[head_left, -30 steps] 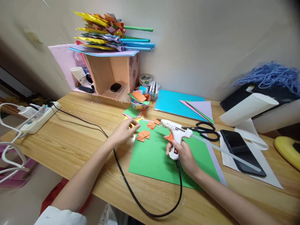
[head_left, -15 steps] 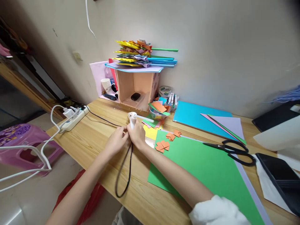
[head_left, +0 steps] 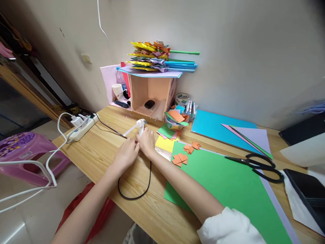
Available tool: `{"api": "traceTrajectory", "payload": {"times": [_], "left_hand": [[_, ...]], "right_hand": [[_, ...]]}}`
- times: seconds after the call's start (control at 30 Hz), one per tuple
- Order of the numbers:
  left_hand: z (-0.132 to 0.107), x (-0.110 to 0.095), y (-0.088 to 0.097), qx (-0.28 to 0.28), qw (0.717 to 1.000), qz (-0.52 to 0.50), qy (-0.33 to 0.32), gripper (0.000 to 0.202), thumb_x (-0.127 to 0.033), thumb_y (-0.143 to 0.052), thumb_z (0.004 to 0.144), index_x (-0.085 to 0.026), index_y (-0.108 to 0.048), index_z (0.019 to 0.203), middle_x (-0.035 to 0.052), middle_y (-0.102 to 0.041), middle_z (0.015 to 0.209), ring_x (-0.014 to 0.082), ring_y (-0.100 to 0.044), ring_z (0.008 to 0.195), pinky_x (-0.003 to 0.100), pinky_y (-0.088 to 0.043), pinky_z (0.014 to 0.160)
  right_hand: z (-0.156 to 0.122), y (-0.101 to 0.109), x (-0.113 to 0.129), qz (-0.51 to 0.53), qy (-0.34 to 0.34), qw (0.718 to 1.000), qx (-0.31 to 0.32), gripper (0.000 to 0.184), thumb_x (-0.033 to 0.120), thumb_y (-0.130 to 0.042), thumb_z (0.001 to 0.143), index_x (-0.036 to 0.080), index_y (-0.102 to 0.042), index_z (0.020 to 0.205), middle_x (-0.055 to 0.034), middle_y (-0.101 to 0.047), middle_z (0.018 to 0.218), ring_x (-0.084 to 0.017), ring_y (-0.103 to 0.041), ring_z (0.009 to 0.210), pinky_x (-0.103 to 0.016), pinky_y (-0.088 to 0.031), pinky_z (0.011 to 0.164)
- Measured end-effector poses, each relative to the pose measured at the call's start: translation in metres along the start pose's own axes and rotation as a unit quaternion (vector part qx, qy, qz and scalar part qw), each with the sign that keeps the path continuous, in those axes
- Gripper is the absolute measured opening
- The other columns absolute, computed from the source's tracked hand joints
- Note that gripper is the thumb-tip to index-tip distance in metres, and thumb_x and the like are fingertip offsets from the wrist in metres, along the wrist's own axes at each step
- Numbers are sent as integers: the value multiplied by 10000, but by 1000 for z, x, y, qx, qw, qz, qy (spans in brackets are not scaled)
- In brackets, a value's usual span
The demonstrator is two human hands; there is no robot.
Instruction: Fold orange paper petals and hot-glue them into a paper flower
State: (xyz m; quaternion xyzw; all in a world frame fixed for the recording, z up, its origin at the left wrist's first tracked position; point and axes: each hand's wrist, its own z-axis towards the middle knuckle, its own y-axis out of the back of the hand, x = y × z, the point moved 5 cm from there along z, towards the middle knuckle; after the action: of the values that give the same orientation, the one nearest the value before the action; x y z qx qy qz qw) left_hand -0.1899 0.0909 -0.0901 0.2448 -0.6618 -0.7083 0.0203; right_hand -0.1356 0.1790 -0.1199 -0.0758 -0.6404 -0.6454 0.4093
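Note:
A white hot glue gun (head_left: 141,128) stands above the wooden table, a pale glue stick (head_left: 130,130) jutting from it toward the left. My right hand (head_left: 146,142) is closed around its handle. Close beside it, my left hand (head_left: 127,152) is closed with its fingertips by the handle's lower end, where the black cord (head_left: 134,198) runs; the exact grip is partly hidden. The cord hangs in a loop below my hands. To the right, several folded orange paper pieces (head_left: 180,159) lie on a green sheet (head_left: 215,183).
Black scissors (head_left: 254,163) rest across the green sheet's right edge. A tub of paper scraps (head_left: 175,122) stands before a cardboard box (head_left: 152,88) topped with paper flowers (head_left: 149,57). At the left edge lies a power strip (head_left: 85,128); a pink stool (head_left: 33,156) stands beyond.
The glue gun has turned in my right hand, so its glue stick points left instead of right. The cord's loop has widened. My view has shifted slightly.

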Motion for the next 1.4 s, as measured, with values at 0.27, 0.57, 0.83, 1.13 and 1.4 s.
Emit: {"api": "traceTrajectory", "payload": {"times": [0.27, 0.57, 0.83, 1.13, 1.4], "left_hand": [[-13, -27, 4, 32, 996, 72, 43, 365, -371, -275, 875, -151, -566, 877, 167, -607, 982, 285, -602, 878, 344, -428, 692], [-13, -70, 6, 42, 999, -24, 2, 352, -297, -314, 846, -166, -620, 732, 130, -667, 816, 278, -612, 793, 342, -425, 667], [16, -131, -60, 116, 968, -129, -181, 234, -316, -558, 728, -156, -622, 885, 106, -638, 949, 240, -587, 899, 304, -439, 742], [21, -119, -86, 135, 955, -230, -128, 287, -388, -677, 600, -181, -597, 782, 11, -630, 769, 149, -558, 656, 232, -398, 543], [21, -114, -91, 166, 921, -337, -103, 301, -412, -674, 617, -157, -568, 736, 16, -620, 723, 130, -553, 615, 231, -412, 537]], "right_hand": [[1, 4, -5, -11, 12, 1000, 25, 311, 394, -470, 828, 119, -505, 969, -194, -565, 1005, -304, -470, 999, -428, -389, 806], [-35, 76, -40, 37, 124, 991, 43, 254, 296, -366, 905, 140, -527, 1024, -107, -567, 1011, -217, -504, 957, -334, -391, 823], [-59, 144, -154, -82, 210, 973, 46, 200, 166, -438, 845, 173, -588, 978, -99, -605, 1001, -241, -517, 977, -391, -426, 822], [-70, 139, -161, -118, 253, 960, 21, 256, 246, -463, 869, 191, -585, 1088, -88, -608, 1100, -251, -511, 1038, -428, -421, 892], [-73, 152, -163, -14, 208, 977, -46, 231, 283, -414, 897, 178, -619, 920, -95, -620, 956, -229, -510, 945, -381, -389, 852]]}}
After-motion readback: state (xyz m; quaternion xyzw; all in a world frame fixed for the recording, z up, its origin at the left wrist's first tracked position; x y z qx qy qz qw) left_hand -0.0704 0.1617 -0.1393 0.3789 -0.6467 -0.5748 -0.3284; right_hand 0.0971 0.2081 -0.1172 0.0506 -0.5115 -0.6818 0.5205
